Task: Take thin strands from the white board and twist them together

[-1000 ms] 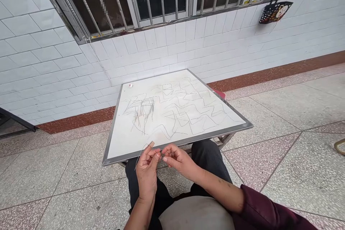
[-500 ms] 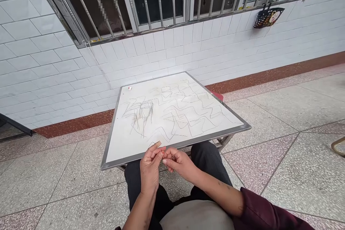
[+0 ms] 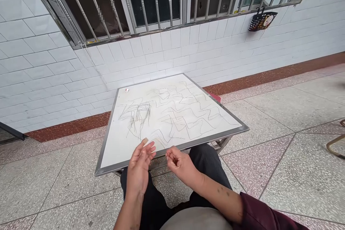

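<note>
My left hand (image 3: 139, 168) is raised over the near edge of the white table (image 3: 126, 154), fingers apart and palm turned inward. A tan wrap circles one of its fingertips. Beside it, apart from it, my right hand (image 3: 181, 167) is closed in a pinch, and a short piece of thin dark strand shows at its fingers. Many more thin, bent, zigzag strands (image 3: 185, 124) lie across the tabletop. On its left part, some are gathered in a tangled bunch (image 3: 140, 113). What they are made of cannot be made out.
A small white and red object (image 3: 127, 90) sits at the table's far left corner. Behind stands a white tiled wall (image 3: 151, 57) with a barred window; a black patterned basket (image 3: 262, 21) hangs from its bars. Something red shows past the table's right side. A metal tube leg (image 3: 334, 145) stands far right.
My hands have come apart from touching each other. The left moved left and its fingers spread; the right stayed pinched, shifting slightly right. The view has turned a little.
</note>
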`<action>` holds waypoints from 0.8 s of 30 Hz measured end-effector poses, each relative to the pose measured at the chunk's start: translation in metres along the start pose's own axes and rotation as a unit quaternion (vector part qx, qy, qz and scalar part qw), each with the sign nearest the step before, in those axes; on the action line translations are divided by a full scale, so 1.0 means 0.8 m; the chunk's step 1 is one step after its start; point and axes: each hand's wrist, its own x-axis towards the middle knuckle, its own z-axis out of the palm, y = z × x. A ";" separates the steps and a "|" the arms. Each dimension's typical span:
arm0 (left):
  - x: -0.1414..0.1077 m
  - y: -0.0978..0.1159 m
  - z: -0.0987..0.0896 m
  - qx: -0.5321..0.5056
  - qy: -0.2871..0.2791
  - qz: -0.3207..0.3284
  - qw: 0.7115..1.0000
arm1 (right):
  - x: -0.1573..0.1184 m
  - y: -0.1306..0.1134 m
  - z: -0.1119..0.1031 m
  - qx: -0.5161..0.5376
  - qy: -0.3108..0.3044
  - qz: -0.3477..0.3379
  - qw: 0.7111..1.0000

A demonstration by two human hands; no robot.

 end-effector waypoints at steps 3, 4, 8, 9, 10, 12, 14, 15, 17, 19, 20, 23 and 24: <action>0.002 0.029 -0.015 -0.007 -0.014 -0.018 1.000 | -0.002 0.005 -0.011 -0.090 0.008 -0.017 0.996; 0.002 0.038 -0.017 0.015 -0.030 -0.026 0.999 | -0.002 0.007 -0.013 -0.106 0.004 -0.020 0.994; -0.001 0.051 -0.014 0.126 -0.078 -0.046 0.988 | -0.006 0.007 -0.018 -0.113 -0.016 -0.032 0.993; -0.001 0.050 -0.012 0.144 -0.086 -0.050 0.985 | -0.007 0.005 -0.019 -0.100 -0.025 -0.031 0.994; -0.001 0.048 -0.010 0.156 -0.094 -0.053 0.982 | -0.008 0.004 -0.020 -0.082 -0.033 -0.028 0.996; -0.001 0.043 -0.009 0.171 -0.106 -0.054 0.978 | -0.010 0.002 -0.024 -0.018 -0.060 -0.004 0.998; -0.002 0.038 -0.009 0.180 -0.114 -0.051 0.976 | -0.012 0.003 -0.028 0.075 -0.104 0.039 0.991; -0.002 0.037 -0.009 0.183 -0.118 -0.050 0.975 | -0.013 0.005 -0.030 0.125 -0.128 0.062 0.982; -0.003 0.035 -0.010 0.190 -0.127 -0.047 0.972 | -0.016 0.009 -0.034 0.208 -0.167 0.091 0.959; -0.005 0.033 -0.010 0.195 -0.132 -0.044 0.971 | -0.020 0.012 -0.036 0.263 -0.185 0.098 0.942; -0.006 0.033 -0.009 0.198 -0.131 -0.041 0.970 | -0.022 0.013 -0.036 0.285 -0.190 0.100 0.934; -0.010 0.032 -0.005 0.201 -0.128 -0.033 0.971 | -0.028 0.011 -0.036 0.347 -0.202 0.118 0.908; -0.011 0.032 -0.003 0.200 -0.128 -0.031 0.971 | -0.029 0.010 -0.036 0.363 -0.202 0.127 0.901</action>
